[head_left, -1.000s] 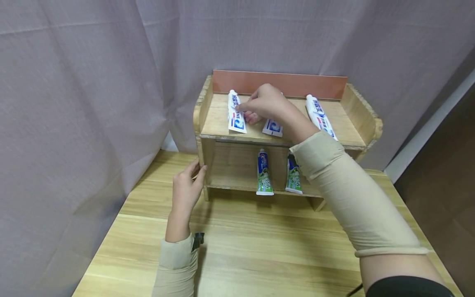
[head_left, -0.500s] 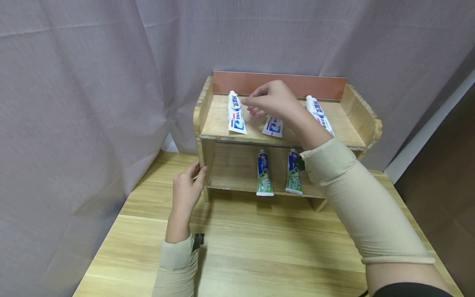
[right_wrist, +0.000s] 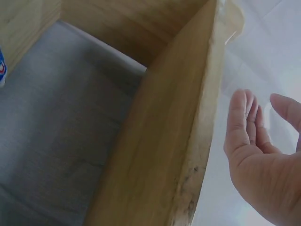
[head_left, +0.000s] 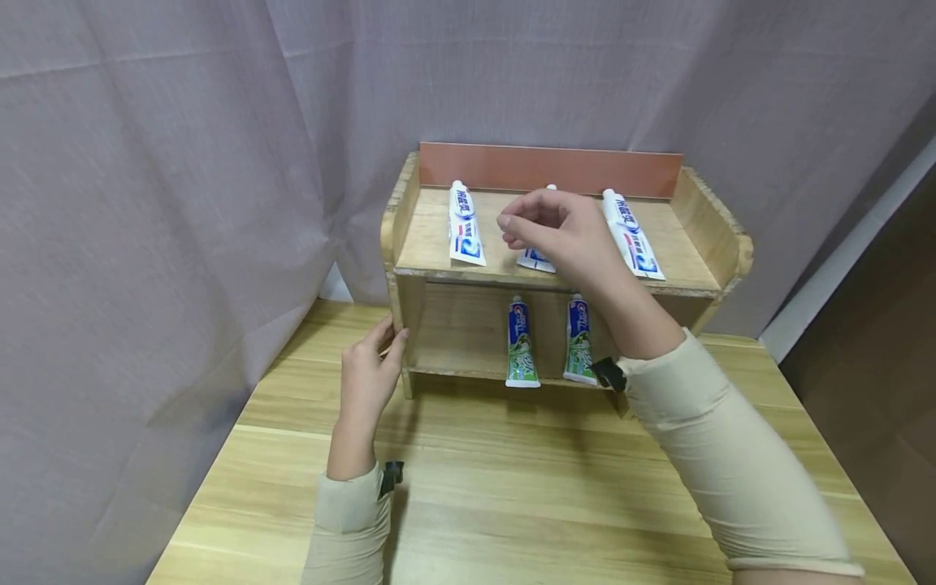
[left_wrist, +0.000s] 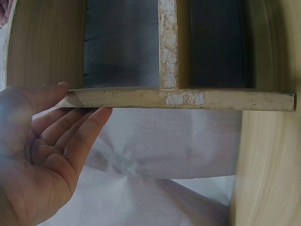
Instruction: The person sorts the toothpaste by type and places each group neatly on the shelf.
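My left hand (head_left: 366,370) grips the left side panel of a small two-tier wooden shelf (head_left: 687,236). In the left wrist view, the thumb lies on one face of that panel (left_wrist: 136,99) and the fingers on the other. Over the upper tier hovers my right hand (head_left: 570,231), fingers loosely bent and holding nothing. It partly covers the middle white toothpaste tube (head_left: 537,260). One white toothpaste tube (head_left: 466,223) lies to its left, another white tube (head_left: 630,236) to its right. Two blue-and-green toothpaste tubes (head_left: 520,341) lie on the lower tier.
A wood-grain table (head_left: 497,487) carries the shelf. Behind it hangs a grey-mauve curtain (head_left: 219,162). A reddish-brown strip (head_left: 621,172) runs along the upper tier's back. At far right stands a dark brown surface (head_left: 877,341).
My right hand has withdrawn from the left white tube, moving right and toward me, and its fingers have loosened. The left hand and all the tubes stay in place.
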Demonstrator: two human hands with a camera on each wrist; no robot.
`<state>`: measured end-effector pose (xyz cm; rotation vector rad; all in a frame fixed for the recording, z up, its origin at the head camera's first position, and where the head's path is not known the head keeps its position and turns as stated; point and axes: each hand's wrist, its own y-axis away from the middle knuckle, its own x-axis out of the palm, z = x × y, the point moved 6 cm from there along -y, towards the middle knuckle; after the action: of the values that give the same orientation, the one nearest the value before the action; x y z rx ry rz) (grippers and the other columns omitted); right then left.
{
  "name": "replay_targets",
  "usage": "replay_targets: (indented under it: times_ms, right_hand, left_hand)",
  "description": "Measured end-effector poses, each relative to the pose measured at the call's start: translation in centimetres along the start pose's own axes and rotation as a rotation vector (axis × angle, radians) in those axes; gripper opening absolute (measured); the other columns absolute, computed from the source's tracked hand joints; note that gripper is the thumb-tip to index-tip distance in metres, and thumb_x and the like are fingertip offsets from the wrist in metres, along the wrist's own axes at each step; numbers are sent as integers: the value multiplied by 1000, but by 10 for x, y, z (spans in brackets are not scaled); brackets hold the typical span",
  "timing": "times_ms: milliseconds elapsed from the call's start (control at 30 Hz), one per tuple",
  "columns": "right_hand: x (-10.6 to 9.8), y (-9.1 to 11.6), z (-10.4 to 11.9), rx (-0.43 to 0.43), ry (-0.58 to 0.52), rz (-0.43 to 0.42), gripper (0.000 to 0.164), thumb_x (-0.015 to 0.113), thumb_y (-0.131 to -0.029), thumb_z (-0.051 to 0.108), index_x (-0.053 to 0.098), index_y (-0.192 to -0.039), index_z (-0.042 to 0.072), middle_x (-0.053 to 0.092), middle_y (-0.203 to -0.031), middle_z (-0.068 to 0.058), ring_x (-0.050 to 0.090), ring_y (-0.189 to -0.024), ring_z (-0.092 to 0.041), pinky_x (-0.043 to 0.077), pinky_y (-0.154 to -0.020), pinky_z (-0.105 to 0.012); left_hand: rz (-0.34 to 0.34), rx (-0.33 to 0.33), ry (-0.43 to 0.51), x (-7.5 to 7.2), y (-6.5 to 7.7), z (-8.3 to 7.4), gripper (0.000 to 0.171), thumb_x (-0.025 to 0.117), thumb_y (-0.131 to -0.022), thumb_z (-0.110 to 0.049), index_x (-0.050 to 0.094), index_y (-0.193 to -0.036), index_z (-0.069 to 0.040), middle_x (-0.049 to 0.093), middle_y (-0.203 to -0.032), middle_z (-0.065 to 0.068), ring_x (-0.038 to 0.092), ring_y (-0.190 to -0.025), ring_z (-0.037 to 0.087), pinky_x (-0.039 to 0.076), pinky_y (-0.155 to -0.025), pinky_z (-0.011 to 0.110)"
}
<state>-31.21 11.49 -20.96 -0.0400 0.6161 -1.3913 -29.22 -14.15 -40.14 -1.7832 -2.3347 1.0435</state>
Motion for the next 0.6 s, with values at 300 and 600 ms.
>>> replay_targets:
  times_ms: [300,600]
  right_hand:
    - [-7,60,-15,-92,-42,-105,19,74,-94,19,72,-103,3,72,-93,-8,67,-83,-21,57,-67,-22]
    - [-4,107,-51,-88,-78,-136,15,75,-93,14,71,-102,2,71,-90,-15,68,-80,-24,60,-67,-24]
  left_hand:
    - [-11,15,13,2,1,1,31,68,-98,-16,68,-125,0,73,-110,19,72,-102,32,63,-81,31]
    - [-14,21,-3,1,0,0,32,67,-99,-17,67,-126,-1,73,-112,18,72,-102,33,63,-82,33]
